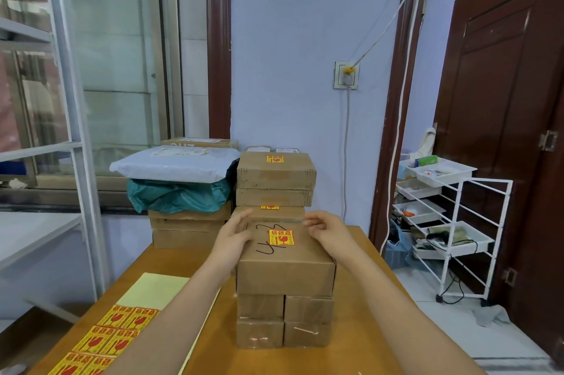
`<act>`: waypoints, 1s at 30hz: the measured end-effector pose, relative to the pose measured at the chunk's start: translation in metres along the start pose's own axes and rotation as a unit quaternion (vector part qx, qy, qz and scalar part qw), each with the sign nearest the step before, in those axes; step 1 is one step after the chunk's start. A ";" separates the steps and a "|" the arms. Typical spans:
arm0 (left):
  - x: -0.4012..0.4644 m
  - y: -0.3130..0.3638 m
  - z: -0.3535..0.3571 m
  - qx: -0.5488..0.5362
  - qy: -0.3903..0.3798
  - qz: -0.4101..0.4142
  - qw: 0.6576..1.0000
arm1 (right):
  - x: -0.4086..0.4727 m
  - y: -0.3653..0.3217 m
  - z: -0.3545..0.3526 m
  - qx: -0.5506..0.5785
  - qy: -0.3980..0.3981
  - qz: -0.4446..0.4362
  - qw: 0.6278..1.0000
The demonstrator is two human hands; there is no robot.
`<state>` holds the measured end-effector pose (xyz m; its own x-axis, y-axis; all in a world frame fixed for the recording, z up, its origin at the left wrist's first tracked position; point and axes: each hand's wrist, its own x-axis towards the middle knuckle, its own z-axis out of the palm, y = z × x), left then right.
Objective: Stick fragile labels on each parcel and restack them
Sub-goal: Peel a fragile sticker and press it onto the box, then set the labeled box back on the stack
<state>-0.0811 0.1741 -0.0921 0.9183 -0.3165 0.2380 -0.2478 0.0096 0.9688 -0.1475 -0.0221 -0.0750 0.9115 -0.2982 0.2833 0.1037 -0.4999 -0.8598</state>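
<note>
A brown cardboard parcel (285, 271) with a black scribble and a red-and-yellow fragile label (281, 237) tops the near stack of small boxes (283, 321). My left hand (233, 238) lies against its left top edge and my right hand (325, 231) against its right top edge, fingers slightly curled. Behind stands a taller stack of labelled parcels (276, 179). A sheet of fragile labels (103, 338) lies at the table's near left.
Soft white (174, 164) and teal (180, 194) mail bags rest on boxes at the back left of the wooden table (366, 329). A white wire trolley (448, 222) with trays stands to the right, beside a brown door. A glass partition runs along the left.
</note>
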 end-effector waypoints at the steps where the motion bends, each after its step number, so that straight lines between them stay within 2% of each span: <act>1: -0.003 -0.001 -0.001 -0.032 0.013 -0.006 0.999 | -0.003 0.002 -0.003 0.010 0.021 0.003 1.000; 4: -0.009 -0.015 -0.005 -0.086 0.042 -0.021 0.995 | -0.011 0.011 -0.010 0.035 0.059 0.018 0.997; 8: -0.015 -0.035 -0.007 -0.097 0.063 -0.055 0.992 | -0.019 0.024 -0.010 0.063 0.093 0.044 0.993; 15: -0.028 -0.047 0.002 -0.134 0.036 -0.154 0.978 | -0.044 0.033 0.001 0.138 0.050 0.141 0.979; 18: -0.032 -0.040 0.008 -0.138 0.028 -0.166 0.976 | -0.049 0.030 0.007 0.177 0.041 0.170 0.969; 25: -0.031 -0.009 0.015 -0.102 0.020 -0.136 0.985 | -0.043 0.024 0.000 0.214 0.053 0.148 0.964; 30: -0.024 0.016 0.024 -0.092 0.015 -0.108 0.990 | -0.038 0.013 -0.018 0.281 0.077 0.121 0.949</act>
<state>-0.1148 0.1590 -0.0841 0.9531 -0.3020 0.0225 0.0138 0.1174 0.9930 -0.1883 -0.0323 -0.0892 0.8713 -0.4858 0.0695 0.1337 0.0987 -0.9861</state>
